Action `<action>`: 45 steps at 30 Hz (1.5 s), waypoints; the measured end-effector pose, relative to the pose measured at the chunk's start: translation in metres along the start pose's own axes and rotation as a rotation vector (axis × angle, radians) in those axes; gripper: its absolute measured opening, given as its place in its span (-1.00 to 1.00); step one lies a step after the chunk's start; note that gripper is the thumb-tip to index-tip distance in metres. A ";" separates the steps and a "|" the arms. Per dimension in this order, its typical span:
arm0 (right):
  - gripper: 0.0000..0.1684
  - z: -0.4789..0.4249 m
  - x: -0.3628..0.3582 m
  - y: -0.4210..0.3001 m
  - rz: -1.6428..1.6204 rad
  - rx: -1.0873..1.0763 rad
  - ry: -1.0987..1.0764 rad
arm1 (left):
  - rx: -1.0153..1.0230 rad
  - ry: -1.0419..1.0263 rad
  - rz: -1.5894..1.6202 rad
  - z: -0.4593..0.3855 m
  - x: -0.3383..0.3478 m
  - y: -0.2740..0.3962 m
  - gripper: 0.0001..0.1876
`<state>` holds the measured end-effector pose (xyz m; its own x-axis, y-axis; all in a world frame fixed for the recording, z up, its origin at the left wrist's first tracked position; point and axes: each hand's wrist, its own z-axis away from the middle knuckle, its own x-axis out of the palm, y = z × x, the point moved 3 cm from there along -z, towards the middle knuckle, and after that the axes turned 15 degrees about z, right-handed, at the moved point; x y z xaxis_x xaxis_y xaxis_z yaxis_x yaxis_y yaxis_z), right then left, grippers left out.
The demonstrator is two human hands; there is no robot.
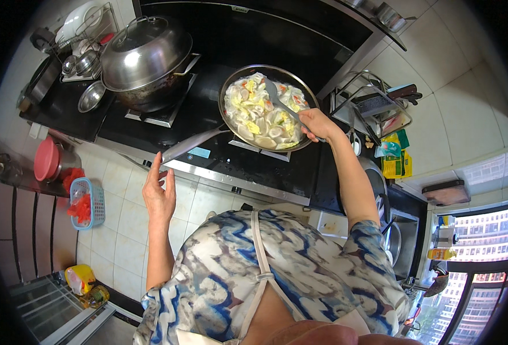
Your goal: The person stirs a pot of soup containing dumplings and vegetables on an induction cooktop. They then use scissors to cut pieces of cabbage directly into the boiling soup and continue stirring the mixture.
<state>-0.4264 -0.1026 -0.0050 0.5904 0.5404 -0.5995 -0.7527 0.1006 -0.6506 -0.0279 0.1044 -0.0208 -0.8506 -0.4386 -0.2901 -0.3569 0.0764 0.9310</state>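
Note:
A frying pan (311,98) sits on the right burner of the black gas cooktop (211,181). Sliced pale food with yellow leafy pieces and orange bits (254,116) fills it. My right hand (316,123) grips the handle of a grey spatula (275,92), whose head rests in the food. My left hand (159,189) is at the free end of the pan's long handle (191,144), thumb and fingers apart. Its fingertips overlap the handle's end in view; whether they touch it I cannot tell.
On the left burner stands a wok (146,97) under a domed metal lid (144,51). A small metal bowl (91,97) lies beside it. At right are a knife rack (370,101), yellow packets (397,164) and a sink (409,250). A blue basket (96,202) is lower left.

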 end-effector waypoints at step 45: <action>-0.86 0.050 0.028 -0.049 1.266 -0.174 0.336 | -0.178 -0.007 0.372 -0.009 -0.006 -0.027 -0.55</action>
<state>-0.3876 -0.0511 0.0330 -0.4270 -0.0544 -0.9026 -0.8016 -0.4391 0.4057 -0.0092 0.0971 -0.0423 -0.9117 -0.4044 0.0727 0.0472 0.0727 0.9962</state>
